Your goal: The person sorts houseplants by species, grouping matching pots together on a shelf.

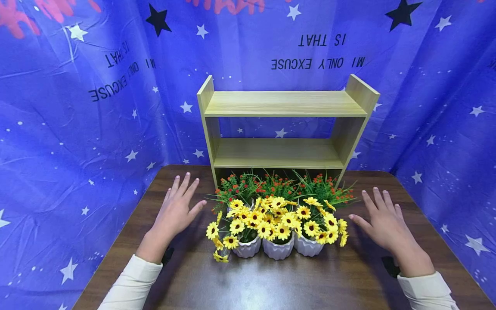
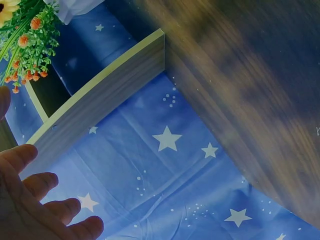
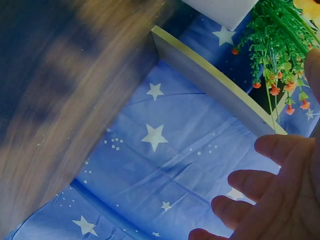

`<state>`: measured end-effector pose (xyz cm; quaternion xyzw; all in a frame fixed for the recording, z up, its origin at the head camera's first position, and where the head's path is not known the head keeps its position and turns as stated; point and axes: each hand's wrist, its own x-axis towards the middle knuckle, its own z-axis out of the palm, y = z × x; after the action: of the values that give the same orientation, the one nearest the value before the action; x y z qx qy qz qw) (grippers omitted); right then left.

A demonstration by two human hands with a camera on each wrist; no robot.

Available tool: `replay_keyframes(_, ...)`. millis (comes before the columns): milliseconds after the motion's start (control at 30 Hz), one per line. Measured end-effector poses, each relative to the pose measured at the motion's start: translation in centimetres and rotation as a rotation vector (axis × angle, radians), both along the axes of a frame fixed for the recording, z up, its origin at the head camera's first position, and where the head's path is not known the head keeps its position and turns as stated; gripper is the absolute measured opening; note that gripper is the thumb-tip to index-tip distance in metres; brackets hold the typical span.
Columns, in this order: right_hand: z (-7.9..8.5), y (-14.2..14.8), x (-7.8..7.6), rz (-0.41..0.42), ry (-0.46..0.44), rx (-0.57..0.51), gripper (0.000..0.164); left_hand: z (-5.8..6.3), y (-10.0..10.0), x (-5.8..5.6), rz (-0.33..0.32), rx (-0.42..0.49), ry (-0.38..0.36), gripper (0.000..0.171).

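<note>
Both hands hold nothing, on either side of a cluster of potted artificial flowers. My left hand (image 1: pixel 176 214) has its fingers spread, palm down, at the cluster's left; in the left wrist view its fingertips show at the lower left. To the right, my right hand (image 1: pixel 384 224) is spread likewise, apart from the plants. Three white fluted pots (image 1: pixel 278 249) of yellow daisy-like flowers (image 1: pixel 283 231) stand in a front row. Behind them grow green plants with small orange-red blooms (image 1: pixel 273 185); their pots are mostly hidden.
A light wooden shelf rack (image 1: pixel 279 153) with two visible boards stands behind the plants at the back of the dark wooden table (image 1: pixel 217 284). Its lower part is hidden by foliage. Blue star-printed cloth (image 1: pixel 248 51) hangs behind and at both sides.
</note>
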<state>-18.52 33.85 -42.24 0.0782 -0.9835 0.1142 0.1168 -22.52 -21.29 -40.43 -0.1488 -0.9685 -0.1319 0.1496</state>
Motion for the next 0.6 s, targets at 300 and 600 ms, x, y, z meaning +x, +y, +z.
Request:
replay_keyframes(300, 0.0, -0.2, 0.6, 0.005, 0.024, 0.001, 0.085, 0.1, 0.0, 0.3, -0.011, -0.008, 0.019, 0.07)
replay_keyframes(600, -0.4, 0.0, 1.1, 0.047, 0.081, -0.004, 0.083, 1.9, 0.0, 0.1, -0.069, -0.009, 0.055, 0.07)
